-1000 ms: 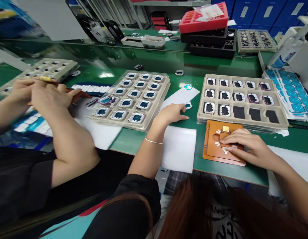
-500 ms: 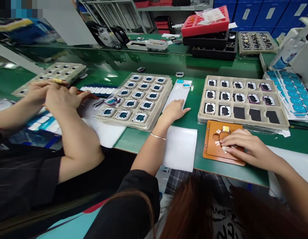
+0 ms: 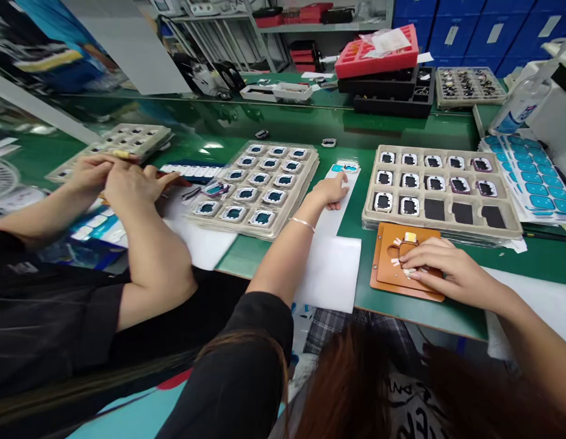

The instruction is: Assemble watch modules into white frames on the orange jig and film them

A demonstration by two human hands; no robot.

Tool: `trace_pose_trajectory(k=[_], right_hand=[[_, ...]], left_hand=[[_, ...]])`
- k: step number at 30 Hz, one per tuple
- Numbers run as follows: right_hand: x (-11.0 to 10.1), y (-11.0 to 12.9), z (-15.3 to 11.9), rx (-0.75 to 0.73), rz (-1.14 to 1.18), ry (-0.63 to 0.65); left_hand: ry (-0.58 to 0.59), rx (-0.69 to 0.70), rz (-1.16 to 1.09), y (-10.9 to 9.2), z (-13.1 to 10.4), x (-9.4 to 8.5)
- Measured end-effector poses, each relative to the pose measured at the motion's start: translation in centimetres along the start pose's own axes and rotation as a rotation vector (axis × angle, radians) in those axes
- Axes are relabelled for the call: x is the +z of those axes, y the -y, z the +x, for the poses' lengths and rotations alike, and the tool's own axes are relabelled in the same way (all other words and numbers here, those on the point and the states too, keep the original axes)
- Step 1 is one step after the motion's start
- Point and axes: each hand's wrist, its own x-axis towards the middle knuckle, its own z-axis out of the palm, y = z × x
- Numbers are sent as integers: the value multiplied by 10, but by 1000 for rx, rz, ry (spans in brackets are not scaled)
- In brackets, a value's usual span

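My left hand (image 3: 329, 191) reaches over a white strip (image 3: 331, 219), its index finger stretched out and the other fingers curled. The fingertip is close to a light-blue sticker (image 3: 338, 168) and a small white frame (image 3: 351, 167) at the strip's far end. My right hand (image 3: 447, 271) rests over an orange fixture plate (image 3: 386, 277), thumb and fingertips close together around its middle. What they pinch there is too small to name. A yellow-and-white block (image 3: 410, 237) and small white tabs show on the plate.
A tray of white and purple frames (image 3: 443, 167) lies behind the fixture; another full tray (image 3: 258, 189) is left of my left hand. Blue sticker sheets (image 3: 534, 180) and a clear bottle (image 3: 521, 107) stand right. A co-worker's hands (image 3: 127, 177) work at left. White foam (image 3: 333, 274) overhangs the front edge.
My left hand has moved forward along the white strip, and its fingers have gone from spread to an outstretched index finger. My right hand stays on the orange fixture. The view has shifted slightly.
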Motion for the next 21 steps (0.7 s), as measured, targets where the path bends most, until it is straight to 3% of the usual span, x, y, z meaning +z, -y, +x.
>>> trace_pose_trajectory(k=[2,5,12,16,21], right_hand=[[0,-2,0,7,6,11],[0,-4,0,6,23,24],[-2,-3,1,4,39,53],[-1,-4,1,-8,51,43],[1,-6,0,-18,57,21]], left_hand=[[140,-49,-60,-7,9,-11],[259,-92,-130,-14,19,-22],[284,-105,-205,-5,28,-18],[184,-111,-187,-2,34,-22],[-201,-162,-89,-5,58,-23]])
